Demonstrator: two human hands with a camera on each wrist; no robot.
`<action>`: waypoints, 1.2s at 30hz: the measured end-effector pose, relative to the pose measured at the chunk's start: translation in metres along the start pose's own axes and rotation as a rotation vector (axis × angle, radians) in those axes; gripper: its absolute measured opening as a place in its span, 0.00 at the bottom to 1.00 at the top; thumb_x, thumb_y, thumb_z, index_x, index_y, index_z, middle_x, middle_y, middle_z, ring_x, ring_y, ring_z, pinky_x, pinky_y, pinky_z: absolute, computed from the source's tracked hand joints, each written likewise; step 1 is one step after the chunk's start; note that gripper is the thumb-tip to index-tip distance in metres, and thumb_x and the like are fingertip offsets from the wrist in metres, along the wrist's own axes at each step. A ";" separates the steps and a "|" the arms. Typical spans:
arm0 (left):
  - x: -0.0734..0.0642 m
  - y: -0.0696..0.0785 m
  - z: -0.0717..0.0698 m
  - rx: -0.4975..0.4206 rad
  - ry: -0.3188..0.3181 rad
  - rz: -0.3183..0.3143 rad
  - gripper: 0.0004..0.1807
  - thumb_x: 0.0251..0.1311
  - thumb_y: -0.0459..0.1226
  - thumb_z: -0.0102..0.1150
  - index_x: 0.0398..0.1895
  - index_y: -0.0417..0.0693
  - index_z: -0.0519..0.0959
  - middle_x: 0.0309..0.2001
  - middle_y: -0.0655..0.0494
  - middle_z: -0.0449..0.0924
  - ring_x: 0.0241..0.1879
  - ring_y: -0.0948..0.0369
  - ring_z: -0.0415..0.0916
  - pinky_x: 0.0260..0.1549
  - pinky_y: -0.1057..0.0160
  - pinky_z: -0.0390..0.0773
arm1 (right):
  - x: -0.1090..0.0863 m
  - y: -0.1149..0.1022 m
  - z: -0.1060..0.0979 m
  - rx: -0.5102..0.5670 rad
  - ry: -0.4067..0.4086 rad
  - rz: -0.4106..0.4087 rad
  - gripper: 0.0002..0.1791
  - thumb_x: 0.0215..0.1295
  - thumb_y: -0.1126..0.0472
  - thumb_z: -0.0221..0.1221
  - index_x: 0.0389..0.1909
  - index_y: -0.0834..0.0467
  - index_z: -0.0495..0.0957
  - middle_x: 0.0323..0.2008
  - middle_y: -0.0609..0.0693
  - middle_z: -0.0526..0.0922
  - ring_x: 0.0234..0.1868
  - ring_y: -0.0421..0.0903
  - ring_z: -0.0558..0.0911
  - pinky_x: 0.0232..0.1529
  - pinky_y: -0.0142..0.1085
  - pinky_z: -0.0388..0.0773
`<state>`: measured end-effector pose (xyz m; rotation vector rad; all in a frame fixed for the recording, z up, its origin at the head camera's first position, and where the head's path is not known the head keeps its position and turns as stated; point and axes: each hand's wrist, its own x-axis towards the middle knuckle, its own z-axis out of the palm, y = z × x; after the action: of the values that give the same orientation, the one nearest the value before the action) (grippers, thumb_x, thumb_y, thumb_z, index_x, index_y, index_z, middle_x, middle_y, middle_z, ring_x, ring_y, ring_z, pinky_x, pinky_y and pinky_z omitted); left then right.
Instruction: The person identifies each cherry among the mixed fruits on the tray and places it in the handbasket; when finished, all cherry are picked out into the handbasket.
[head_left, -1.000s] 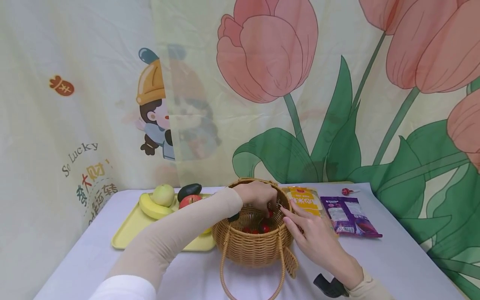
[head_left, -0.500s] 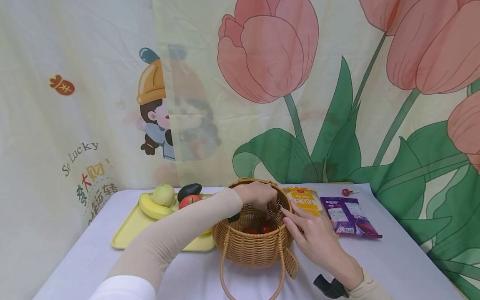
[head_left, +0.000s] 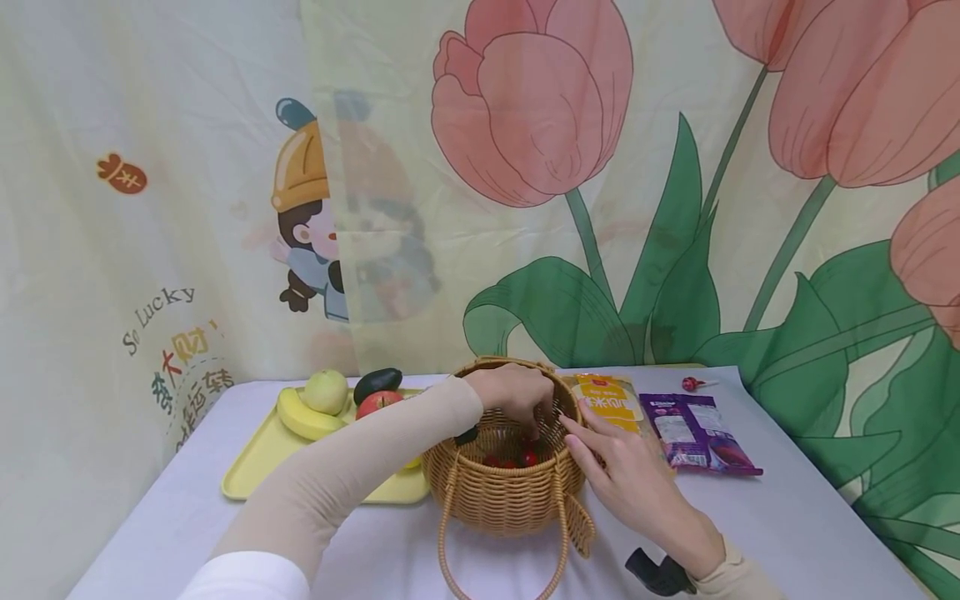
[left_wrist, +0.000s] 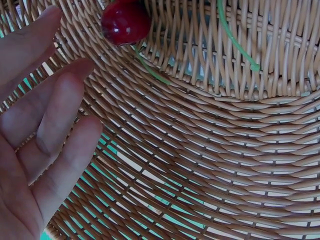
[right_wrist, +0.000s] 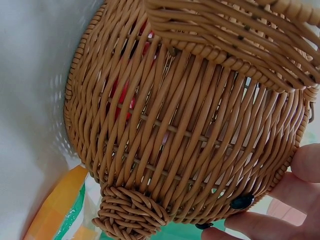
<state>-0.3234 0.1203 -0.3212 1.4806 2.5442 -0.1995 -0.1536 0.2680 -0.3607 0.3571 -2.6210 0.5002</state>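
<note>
A round wicker basket (head_left: 502, 500) with an arched handle stands in the middle of the table, several red cherries (head_left: 529, 458) lying at its bottom. My left hand (head_left: 521, 392) reaches in over the rim, fingers pointing down. In the left wrist view its fingers (left_wrist: 65, 160) are spread and loosely bent, with nothing between them. One cherry (left_wrist: 126, 21) with a green stem lies just beyond those fingertips. My right hand (head_left: 630, 471) rests its fingertips against the basket's right side, near a black bead eye (right_wrist: 242, 201) in the right wrist view.
Left of the basket is a yellow tray (head_left: 247, 475) with a banana (head_left: 303, 417), a pale green round fruit (head_left: 326, 392), a dark avocado (head_left: 377, 384) and a red apple (head_left: 378, 403). To the right lie a yellow packet (head_left: 607, 400), a purple packet (head_left: 697, 433) and a lollipop (head_left: 692, 383).
A cherry at my left fingertips a second ago has gone lower into the basket, and the fingers are now apart from it. My right hand stays on the basket's side.
</note>
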 end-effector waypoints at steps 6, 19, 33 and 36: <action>-0.002 -0.001 0.000 0.027 0.003 0.011 0.16 0.58 0.50 0.74 0.49 0.66 0.89 0.45 0.69 0.90 0.45 0.69 0.83 0.51 0.65 0.82 | 0.001 -0.001 0.001 0.018 -0.007 0.006 0.21 0.79 0.47 0.53 0.64 0.49 0.81 0.69 0.58 0.76 0.13 0.37 0.65 0.20 0.33 0.65; -0.020 0.003 -0.029 -0.012 0.060 0.115 0.10 0.61 0.45 0.72 0.46 0.61 0.91 0.39 0.67 0.90 0.37 0.70 0.82 0.39 0.70 0.83 | 0.004 -0.001 0.002 0.047 -0.047 0.032 0.22 0.79 0.46 0.51 0.66 0.49 0.79 0.70 0.58 0.74 0.11 0.31 0.52 0.19 0.29 0.59; -0.127 -0.004 -0.018 -0.205 0.642 -0.062 0.15 0.68 0.45 0.65 0.55 0.58 0.87 0.51 0.64 0.89 0.41 0.63 0.74 0.36 0.66 0.71 | 0.000 0.000 0.002 0.017 -0.013 0.019 0.21 0.79 0.47 0.52 0.65 0.49 0.80 0.70 0.59 0.74 0.13 0.32 0.61 0.28 0.37 0.77; -0.162 -0.007 0.000 -0.245 0.781 -0.160 0.18 0.65 0.45 0.67 0.58 0.58 0.86 0.56 0.62 0.87 0.45 0.61 0.75 0.33 0.68 0.71 | -0.001 0.001 0.002 0.021 -0.006 0.017 0.21 0.79 0.47 0.52 0.65 0.50 0.80 0.70 0.59 0.74 0.12 0.32 0.58 0.25 0.33 0.72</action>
<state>-0.2513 -0.0199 -0.2839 1.4437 3.1009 0.7963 -0.1538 0.2685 -0.3628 0.3442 -2.6284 0.5339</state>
